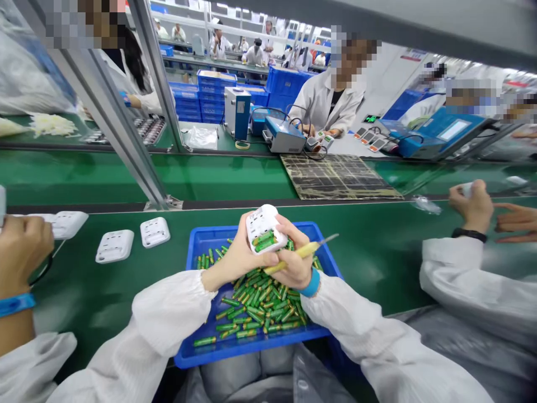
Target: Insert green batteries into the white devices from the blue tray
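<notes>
Above the tray, my left hand (238, 246) grips a white plastic device (260, 223) with rounded corners. Its open battery compartment faces me, with green batteries (264, 240) lying side by side in it. My right hand (297, 266) is closed around a yellow-handled tool (293, 257) with a thin metal tip pointing right. Fingers of the same hand also touch the device's right edge. Below both hands, a blue tray (226, 354) holds many loose green batteries (255, 302) with gold-coloured ends.
On the green bench to the left lie two similar white devices, one larger (114, 246) and one smaller (155, 232). Co-workers' hands (25, 252) (472, 210) work at both sides. A metal post (121, 123) and a dark patterned board (339, 176) stand beyond.
</notes>
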Available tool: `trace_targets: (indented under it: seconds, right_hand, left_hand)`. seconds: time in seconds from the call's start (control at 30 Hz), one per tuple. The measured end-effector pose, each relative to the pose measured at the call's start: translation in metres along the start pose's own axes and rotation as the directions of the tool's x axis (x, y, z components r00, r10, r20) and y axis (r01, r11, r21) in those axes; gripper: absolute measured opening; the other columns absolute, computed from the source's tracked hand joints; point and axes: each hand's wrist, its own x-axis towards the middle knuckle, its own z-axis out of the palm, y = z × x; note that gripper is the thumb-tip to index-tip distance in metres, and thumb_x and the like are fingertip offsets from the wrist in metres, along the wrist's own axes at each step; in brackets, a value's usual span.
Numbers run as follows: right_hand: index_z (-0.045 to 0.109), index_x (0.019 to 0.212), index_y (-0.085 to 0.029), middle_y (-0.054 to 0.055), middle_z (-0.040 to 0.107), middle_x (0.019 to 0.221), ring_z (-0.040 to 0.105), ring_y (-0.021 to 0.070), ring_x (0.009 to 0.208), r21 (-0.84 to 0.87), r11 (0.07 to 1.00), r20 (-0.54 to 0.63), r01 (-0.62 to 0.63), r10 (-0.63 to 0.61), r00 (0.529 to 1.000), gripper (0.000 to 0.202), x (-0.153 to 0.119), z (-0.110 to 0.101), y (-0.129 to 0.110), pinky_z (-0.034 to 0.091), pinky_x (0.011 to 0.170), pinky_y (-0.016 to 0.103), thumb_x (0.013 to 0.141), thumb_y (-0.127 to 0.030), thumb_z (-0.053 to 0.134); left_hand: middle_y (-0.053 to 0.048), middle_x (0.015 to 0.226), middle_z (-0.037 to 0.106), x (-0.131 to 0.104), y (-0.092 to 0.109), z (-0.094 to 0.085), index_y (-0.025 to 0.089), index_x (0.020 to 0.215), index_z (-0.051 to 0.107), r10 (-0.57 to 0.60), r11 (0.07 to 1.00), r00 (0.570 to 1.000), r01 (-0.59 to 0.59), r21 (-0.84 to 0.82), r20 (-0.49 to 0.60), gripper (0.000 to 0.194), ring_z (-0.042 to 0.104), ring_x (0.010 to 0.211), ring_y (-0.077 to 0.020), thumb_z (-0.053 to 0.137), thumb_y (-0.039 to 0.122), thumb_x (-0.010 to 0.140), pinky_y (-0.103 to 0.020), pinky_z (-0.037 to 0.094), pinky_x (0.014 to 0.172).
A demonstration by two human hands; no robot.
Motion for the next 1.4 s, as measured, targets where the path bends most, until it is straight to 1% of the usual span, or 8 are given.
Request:
trace_targets:
  seconds: [0.17, 0.33, 0.53, 0.7, 0.97, 1.13, 1.27, 1.4]
  right_hand:
    - [0.054, 0.077, -0.026, 0.009, 0.064, 0.132, 0.06, 0.0319, 0.123, -0.17, 0.954, -0.024, 0.249, -0.256, 0.966, 0.028, 0.015, -0.013, -0.009, 0.052, 0.096, 0.05, 0.068, -0.014, 0.077]
    - [0.061, 0.093, -0.027, 0.007, 0.075, 0.109, 0.07, 0.0249, 0.102, 0.069, 0.998, -0.134, 0.005, 0.005, 0.991, 0.006, 0.023, -0.022, -0.023, 0.049, 0.097, 0.048, 0.09, -0.033, 0.062]
    - [0.071, 0.1, -0.029, 0.002, 0.074, 0.086, 0.069, 0.021, 0.082, 0.383, 0.907, -0.143, -0.173, 0.243, 0.959, 0.041, 0.028, -0.025, -0.031, 0.053, 0.091, 0.043, 0.092, -0.062, 0.049]
    - [0.071, 0.073, -0.025, -0.004, 0.065, 0.058, 0.062, 0.0152, 0.056, 0.326, 0.916, -0.082, -0.232, 0.272, 0.959, 0.013, 0.026, -0.025, -0.033, 0.052, 0.097, 0.045, 0.076, -0.035, 0.078]
    - [0.059, 0.072, -0.024, -0.004, 0.068, 0.06, 0.064, 0.0148, 0.058, 0.171, 0.956, -0.062, -0.238, 0.251, 0.966, 0.016, 0.023, -0.019, -0.035, 0.05, 0.098, 0.046, 0.077, -0.024, 0.074]
    - [0.056, 0.071, -0.026, -0.006, 0.06, 0.059, 0.058, 0.0145, 0.055, -0.136, 0.99, -0.022, -0.031, 0.028, 0.999, 0.016, 0.02, -0.016, -0.038, 0.049, 0.096, 0.048, 0.079, -0.017, 0.067]
    - [0.049, 0.071, -0.026, -0.009, 0.055, 0.057, 0.051, 0.012, 0.049, -0.357, 0.901, 0.098, 0.248, -0.228, 0.969, 0.021, 0.016, -0.012, -0.044, 0.045, 0.098, 0.049, 0.077, -0.01, 0.06]
    - [0.043, 0.069, -0.025, -0.009, 0.052, 0.055, 0.047, 0.0115, 0.049, -0.501, 0.809, 0.144, 0.308, -0.273, 0.951, 0.023, 0.012, -0.008, -0.051, 0.043, 0.1, 0.048, 0.077, -0.007, 0.055]
  left_hand:
    - [-0.008, 0.128, 0.059, 0.009, -0.006, -0.009, 0.026, 0.116, 0.039, -0.005, 1.0, 0.983, 0.002, -0.017, -0.184, 0.083, 0.062, 0.116, -0.0255, 0.092, 0.04, 0.054, -0.039, 0.055, 0.095]
    - [-0.009, 0.136, 0.056, 0.013, -0.007, -0.015, 0.025, 0.118, 0.042, 0.049, 0.992, 0.968, -0.019, 0.122, -0.247, 0.079, 0.058, 0.123, -0.0259, 0.09, 0.031, 0.055, -0.039, 0.053, 0.097]
    - [-0.01, 0.141, 0.051, 0.007, -0.002, -0.011, 0.025, 0.127, 0.044, 0.251, 0.871, 0.957, -0.158, 0.466, -0.145, 0.077, 0.053, 0.128, -0.0267, 0.082, 0.021, 0.06, -0.041, 0.047, 0.105]
    - [-0.006, 0.134, 0.055, 0.003, 0.001, -0.009, 0.028, 0.127, 0.045, 0.214, 0.743, 0.971, -0.093, 0.662, -0.103, 0.076, 0.056, 0.12, -0.0275, 0.078, 0.02, 0.06, -0.044, 0.044, 0.103]
    - [-0.005, 0.124, 0.059, 0.002, 0.003, -0.007, 0.025, 0.124, 0.045, 0.246, 0.582, 0.965, -0.075, 0.81, -0.088, 0.073, 0.055, 0.109, -0.0259, 0.079, 0.027, 0.06, -0.042, 0.038, 0.096]
    - [-0.007, 0.12, 0.06, 0.002, 0.0, -0.01, 0.023, 0.12, 0.045, 0.252, 0.448, 0.965, -0.043, 0.893, -0.079, 0.067, 0.054, 0.108, -0.0275, 0.076, 0.035, 0.062, -0.044, 0.034, 0.094]
    - [-0.009, 0.117, 0.062, 0.002, -0.002, -0.012, 0.022, 0.118, 0.045, 0.29, 0.276, 0.957, -0.051, 0.96, -0.033, 0.062, 0.057, 0.106, -0.0291, 0.071, 0.036, 0.063, -0.046, 0.029, 0.09]
    - [-0.012, 0.12, 0.062, 0.001, -0.001, -0.011, 0.021, 0.12, 0.045, 0.306, 0.139, 0.951, -0.096, 0.986, 0.05, 0.061, 0.057, 0.106, -0.0303, 0.068, 0.031, 0.065, -0.046, 0.027, 0.088]
